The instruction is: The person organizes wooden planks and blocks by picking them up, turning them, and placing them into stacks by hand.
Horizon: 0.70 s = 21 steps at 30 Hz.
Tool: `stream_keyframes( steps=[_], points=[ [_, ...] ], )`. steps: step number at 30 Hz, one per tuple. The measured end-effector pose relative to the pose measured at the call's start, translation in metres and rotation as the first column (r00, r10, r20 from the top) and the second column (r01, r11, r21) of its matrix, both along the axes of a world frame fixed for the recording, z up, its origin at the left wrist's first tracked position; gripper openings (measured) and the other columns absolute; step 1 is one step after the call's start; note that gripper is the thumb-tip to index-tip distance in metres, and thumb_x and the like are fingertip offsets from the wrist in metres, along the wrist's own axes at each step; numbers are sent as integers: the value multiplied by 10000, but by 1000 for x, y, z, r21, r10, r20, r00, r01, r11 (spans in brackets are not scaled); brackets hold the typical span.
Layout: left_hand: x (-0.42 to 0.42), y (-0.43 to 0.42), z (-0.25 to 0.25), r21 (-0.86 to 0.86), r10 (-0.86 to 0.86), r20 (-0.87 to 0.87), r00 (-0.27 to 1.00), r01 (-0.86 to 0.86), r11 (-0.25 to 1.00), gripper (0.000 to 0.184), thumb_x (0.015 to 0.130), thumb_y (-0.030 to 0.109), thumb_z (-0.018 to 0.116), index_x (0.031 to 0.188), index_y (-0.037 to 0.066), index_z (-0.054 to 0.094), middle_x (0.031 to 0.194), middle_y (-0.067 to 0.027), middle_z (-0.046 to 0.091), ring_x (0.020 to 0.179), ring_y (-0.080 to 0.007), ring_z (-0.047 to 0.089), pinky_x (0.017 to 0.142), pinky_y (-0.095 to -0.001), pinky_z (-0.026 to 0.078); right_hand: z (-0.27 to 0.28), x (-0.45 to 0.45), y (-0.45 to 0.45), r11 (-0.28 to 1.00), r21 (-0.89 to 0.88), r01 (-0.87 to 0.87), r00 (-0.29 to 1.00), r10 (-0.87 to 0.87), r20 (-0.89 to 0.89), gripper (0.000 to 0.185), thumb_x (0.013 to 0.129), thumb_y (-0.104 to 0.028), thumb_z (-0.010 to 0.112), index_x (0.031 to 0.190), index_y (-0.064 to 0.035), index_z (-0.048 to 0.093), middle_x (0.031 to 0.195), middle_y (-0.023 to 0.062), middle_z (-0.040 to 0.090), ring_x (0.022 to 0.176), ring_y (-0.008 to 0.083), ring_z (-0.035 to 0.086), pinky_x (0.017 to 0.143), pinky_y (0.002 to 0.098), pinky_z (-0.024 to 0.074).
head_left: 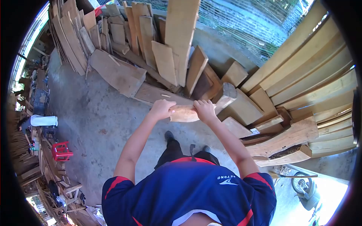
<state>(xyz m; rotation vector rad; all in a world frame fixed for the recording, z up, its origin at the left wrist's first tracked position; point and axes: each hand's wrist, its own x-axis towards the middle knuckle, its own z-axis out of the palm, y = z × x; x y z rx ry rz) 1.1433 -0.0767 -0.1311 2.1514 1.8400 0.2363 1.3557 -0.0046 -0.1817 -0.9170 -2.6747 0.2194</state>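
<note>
A short, pale block of wood (184, 115) is held out in front of me, roughly level, with both hands on it. My left hand (162, 109) is closed around its left end. Gripping the right end is my right hand (205, 110), with its fingers over the top edge. Just beyond the block lies a long brown plank (151, 93) with a small wood scrap on it. A thick upright timber (226, 95) stands close to my right hand.
Boards (141, 34) lean against the back wall, and more long planks (309, 67) lean at the right. A thick slab (117, 73) lies on the concrete floor (102, 113). At the left are a red stool (62, 151) and a person (43, 120). A motorbike (307, 190) stands at the lower right.
</note>
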Motion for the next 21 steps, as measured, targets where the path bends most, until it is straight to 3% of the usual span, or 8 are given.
stream_keyframes(
  steps=[11,21],
  points=[
    [-126,-1,-8,-24,-39,18,999,39,999,136,669,208,598,740,110,536,653,-125,573,655,-319,561,554,-440,417,-10,-125,-16,997,-30,78,994,-80,-71,165,723,-249,550,720,-111,461,675,33,529,687,207,523,592,346,353],
    [-158,35,-21,4,-139,-7,990,139,990,80,671,145,548,746,123,534,613,-118,565,602,-309,564,510,-432,423,-11,-154,8,993,-2,122,989,-122,-87,139,725,-223,533,737,-109,454,693,28,523,706,196,522,614,331,348]
  ],
)
